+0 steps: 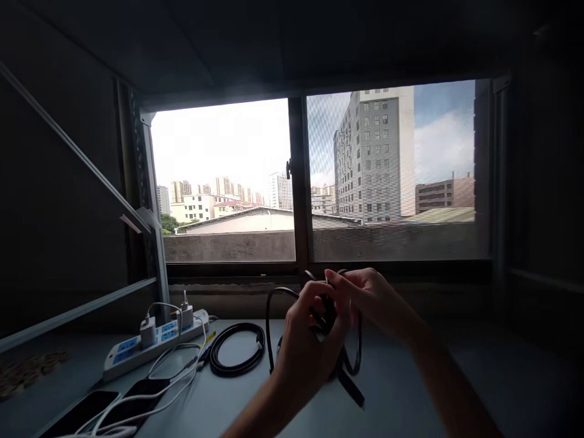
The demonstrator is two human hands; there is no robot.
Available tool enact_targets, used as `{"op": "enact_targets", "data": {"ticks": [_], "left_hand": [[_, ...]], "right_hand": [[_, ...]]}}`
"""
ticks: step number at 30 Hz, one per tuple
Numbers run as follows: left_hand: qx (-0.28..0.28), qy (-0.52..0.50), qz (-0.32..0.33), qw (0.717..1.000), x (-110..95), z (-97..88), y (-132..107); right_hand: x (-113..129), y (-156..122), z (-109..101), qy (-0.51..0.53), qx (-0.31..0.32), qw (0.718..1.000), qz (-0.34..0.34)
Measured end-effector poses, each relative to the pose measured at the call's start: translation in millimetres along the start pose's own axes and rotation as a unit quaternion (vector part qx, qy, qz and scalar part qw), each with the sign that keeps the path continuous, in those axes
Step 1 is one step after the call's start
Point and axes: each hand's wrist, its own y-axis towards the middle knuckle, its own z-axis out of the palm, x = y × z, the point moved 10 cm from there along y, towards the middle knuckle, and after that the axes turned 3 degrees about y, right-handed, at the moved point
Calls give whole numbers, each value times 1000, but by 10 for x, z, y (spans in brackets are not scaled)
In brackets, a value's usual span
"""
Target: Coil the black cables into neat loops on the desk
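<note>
My left hand (314, 340) and my right hand (365, 298) are close together above the table, in front of the window. Both are closed on a black cable (359, 350), bunched between the fingers. One loop of it stands out to the left of my left hand, another hangs down below my right hand. A dark connector end (351, 388) dangles under the hands. The fingertips meet near the top of the bunch, and what they pinch there is partly hidden. Left of my hands, a coiled black cable (238, 372) lies on the table.
A white power strip (137, 359) with blue sockets holds two white chargers (148, 331). White cables (176, 389) run from there across two dark phones (82, 413) at the front left. Metal shelf posts (157, 261) frame the table (219, 404), with a shelf overhead.
</note>
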Motion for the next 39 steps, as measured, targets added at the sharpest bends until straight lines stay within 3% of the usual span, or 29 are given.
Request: {"op": "enact_targets", "data": {"ticks": [4, 10, 14, 19, 23, 26, 28, 32, 36, 39], "left_hand": [[-5, 33, 29, 999, -40, -13, 10], [-67, 9, 32, 997, -18, -259, 80], [-68, -47, 42, 996, -50, -296, 92], [-19, -205, -35, 978, 43, -244, 124], [-71, -260, -105, 957, 245, -435, 219], [-147, -220, -108, 958, 379, -740, 336], [-182, -178, -74, 964, 385, -955, 423], [-211, -107, -56, 970, 394, -1245, 527], [-210, -49, -15, 976, 304, -1263, 523], [-128, -3, -19, 992, 327, -992, 511]], "right_hand": [[-73, 117, -110, 71, -41, 997, 6], [-37, 92, -412, 120, -113, 986, 12], [40, 53, -334, 191, -82, 978, 8], [94, 47, -176, 268, -41, 962, 9], [144, 55, -159, 278, -21, 960, 7], [196, 51, -201, 272, -13, 962, -16], [208, 37, -237, 242, -11, 970, -23], [175, -6, -301, 209, -18, 978, 1], [207, -26, -261, 210, -13, 978, 0], [240, -13, -116, 197, 4, 980, -22]]}}
